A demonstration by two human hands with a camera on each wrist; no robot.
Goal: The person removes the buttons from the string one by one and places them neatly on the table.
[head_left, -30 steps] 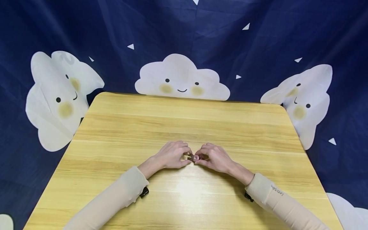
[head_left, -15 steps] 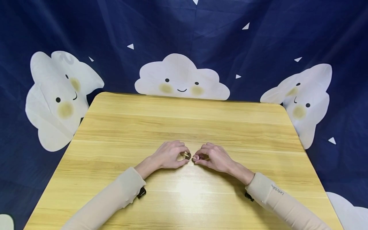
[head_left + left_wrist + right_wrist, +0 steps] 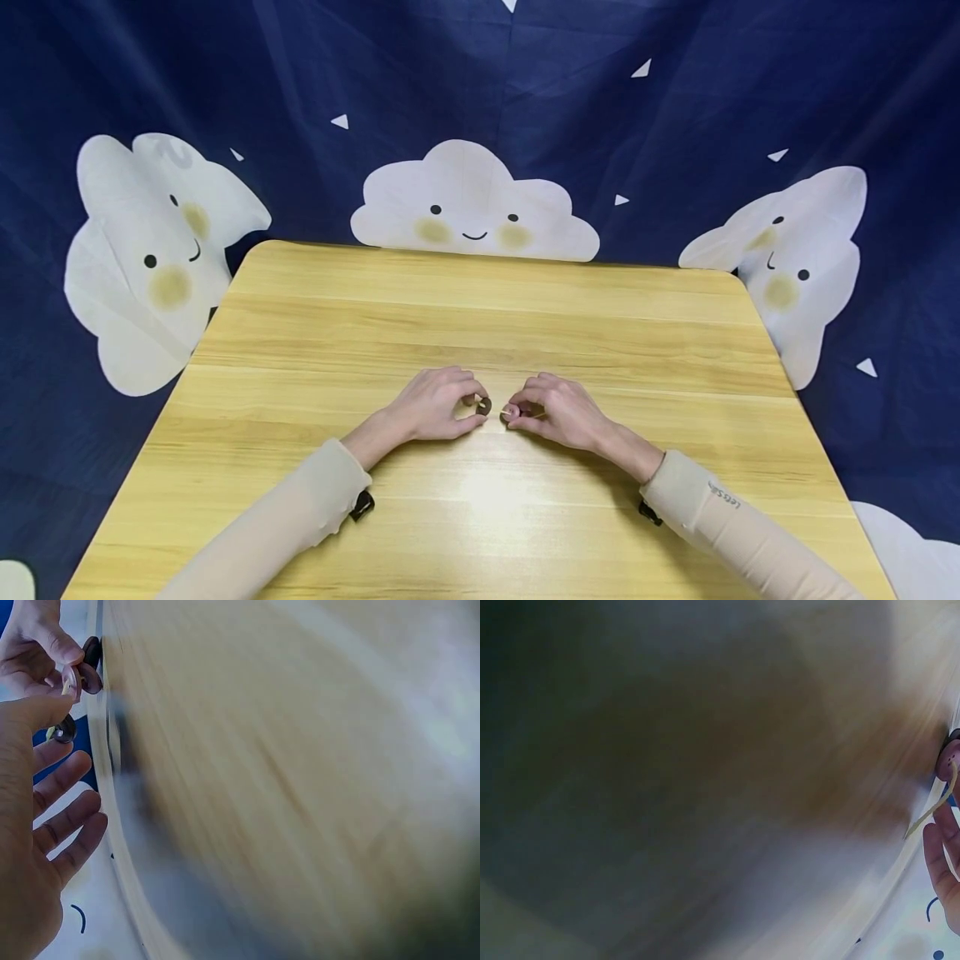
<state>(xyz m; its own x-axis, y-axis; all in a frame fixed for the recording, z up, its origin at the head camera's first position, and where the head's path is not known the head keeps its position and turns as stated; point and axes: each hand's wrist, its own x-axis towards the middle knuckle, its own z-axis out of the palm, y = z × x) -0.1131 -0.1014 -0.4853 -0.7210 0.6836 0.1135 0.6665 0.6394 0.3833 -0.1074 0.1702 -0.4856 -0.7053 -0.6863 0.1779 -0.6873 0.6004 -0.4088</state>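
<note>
My left hand (image 3: 430,407) pinches a dark round button (image 3: 484,407) between thumb and forefinger. A short bit of yellowish string shows by that button in the left wrist view, where the other left fingers are spread loosely. Facing it, my right hand (image 3: 562,411) grips a pinkish button (image 3: 512,411) in its fingertips. Dark and brownish buttons (image 3: 91,675) sit right behind the pink one in the left wrist view. From the pink button's holes a yellow string (image 3: 931,810) trails down in the right wrist view. A small gap separates the two hands.
Both hands work low over a wooden table (image 3: 480,317) with rounded far corners. A dark blue curtain (image 3: 465,75) with cloud faces hangs close behind and beside it. A small black device (image 3: 362,505) sits under the left cuff.
My left hand has drawn away to the left with the dark button, widening the gap between the hands. The right hand stays in place, still holding the pinkish button.
</note>
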